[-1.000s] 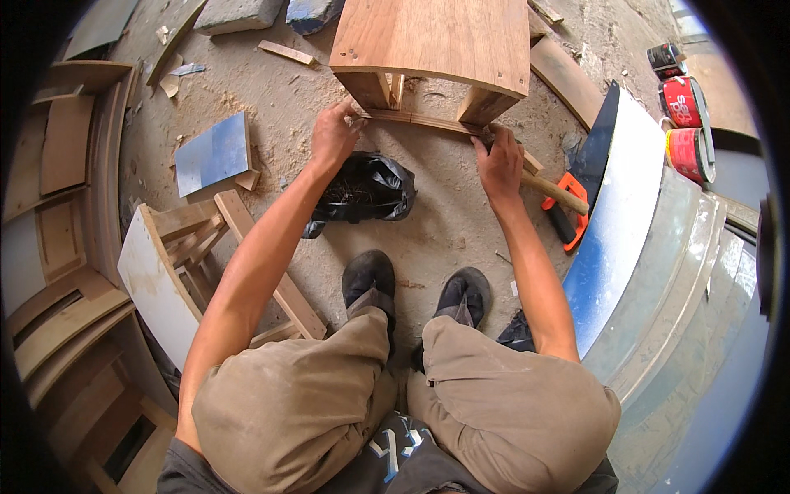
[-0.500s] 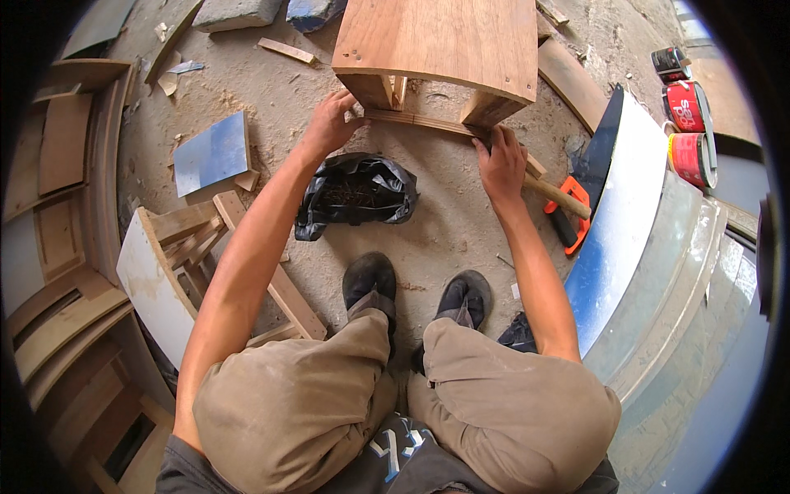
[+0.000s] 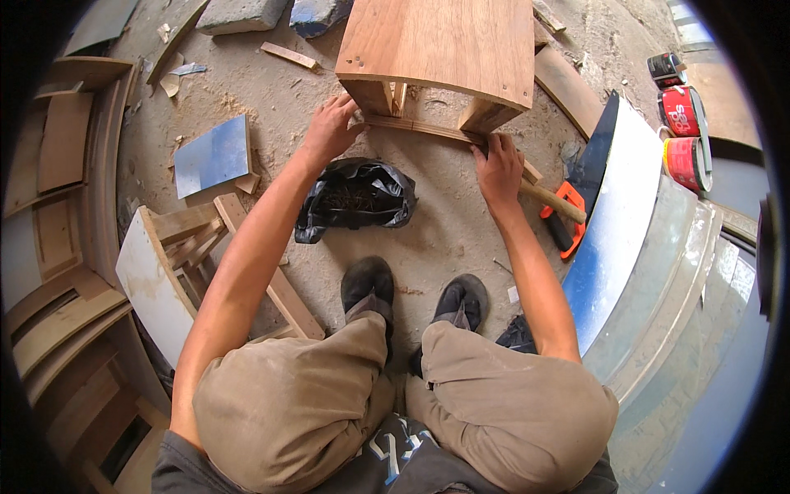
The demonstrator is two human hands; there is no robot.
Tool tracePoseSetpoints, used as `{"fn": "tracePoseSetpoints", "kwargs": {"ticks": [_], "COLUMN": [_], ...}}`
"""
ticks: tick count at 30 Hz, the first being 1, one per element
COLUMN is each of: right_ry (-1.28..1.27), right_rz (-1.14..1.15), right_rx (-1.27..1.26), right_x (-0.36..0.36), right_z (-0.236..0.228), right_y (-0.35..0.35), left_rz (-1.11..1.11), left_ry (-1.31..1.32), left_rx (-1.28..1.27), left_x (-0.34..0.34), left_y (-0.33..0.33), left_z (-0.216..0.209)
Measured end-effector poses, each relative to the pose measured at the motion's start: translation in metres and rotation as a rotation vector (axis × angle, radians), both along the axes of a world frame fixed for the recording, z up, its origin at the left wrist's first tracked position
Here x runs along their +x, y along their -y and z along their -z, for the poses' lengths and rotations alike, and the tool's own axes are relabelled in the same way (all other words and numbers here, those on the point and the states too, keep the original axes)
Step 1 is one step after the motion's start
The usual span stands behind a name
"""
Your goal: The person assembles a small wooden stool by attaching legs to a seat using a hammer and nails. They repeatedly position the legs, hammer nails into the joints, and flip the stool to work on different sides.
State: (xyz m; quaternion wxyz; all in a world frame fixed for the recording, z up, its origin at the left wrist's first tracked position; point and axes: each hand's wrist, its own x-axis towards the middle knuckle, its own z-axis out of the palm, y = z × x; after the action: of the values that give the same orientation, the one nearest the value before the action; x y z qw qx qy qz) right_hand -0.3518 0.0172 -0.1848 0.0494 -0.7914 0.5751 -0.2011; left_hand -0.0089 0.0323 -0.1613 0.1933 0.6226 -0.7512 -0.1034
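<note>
A plywood box (image 3: 436, 45) with open ends stands on the dusty floor in front of me, a thin wooden strip (image 3: 421, 126) running along its near lower edge. At the box's near left corner is my left hand (image 3: 331, 132), fingers along the outer side and thumb against the strip's end. My right hand (image 3: 499, 169) grips the near right corner the same way, its thumb at the other end of the strip. Close beside my right wrist lies a wooden tool handle (image 3: 550, 199); its head is hidden. Between my forearms sits an open black plastic bag (image 3: 355, 199) of nails.
An orange-and-black handsaw (image 3: 568, 221) lies at the right, next to a blue-and-white panel (image 3: 613, 222). Red cans (image 3: 681, 111) stand farther right. A small wooden frame (image 3: 185, 251) and cabinet parts (image 3: 62, 214) fill the left. Scrap wood (image 3: 288, 55) and a blue board (image 3: 212, 156) lie about.
</note>
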Motion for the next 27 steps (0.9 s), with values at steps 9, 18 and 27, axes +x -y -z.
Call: {"fn": "tracePoseSetpoints", "kwargs": {"ticks": [9, 18, 27], "right_ry": [0.153, 0.332, 0.137], "right_rz": [0.009, 0.007, -0.044], "right_rx": [0.019, -0.028, -0.032], "right_x": [0.000, 0.000, 0.003], "right_z": [-0.006, -0.008, 0.000], "right_y": [0.001, -0.005, -0.004], "left_rz": [-0.249, -0.368, -0.522], "left_ry": [-0.250, -0.452, -0.580], "left_rx": [0.131, 0.074, 0.414], "left_x": [-0.020, -0.017, -0.025], "left_y": [-0.015, -0.015, -0.018], "left_z": [0.005, -0.015, 0.001]}}
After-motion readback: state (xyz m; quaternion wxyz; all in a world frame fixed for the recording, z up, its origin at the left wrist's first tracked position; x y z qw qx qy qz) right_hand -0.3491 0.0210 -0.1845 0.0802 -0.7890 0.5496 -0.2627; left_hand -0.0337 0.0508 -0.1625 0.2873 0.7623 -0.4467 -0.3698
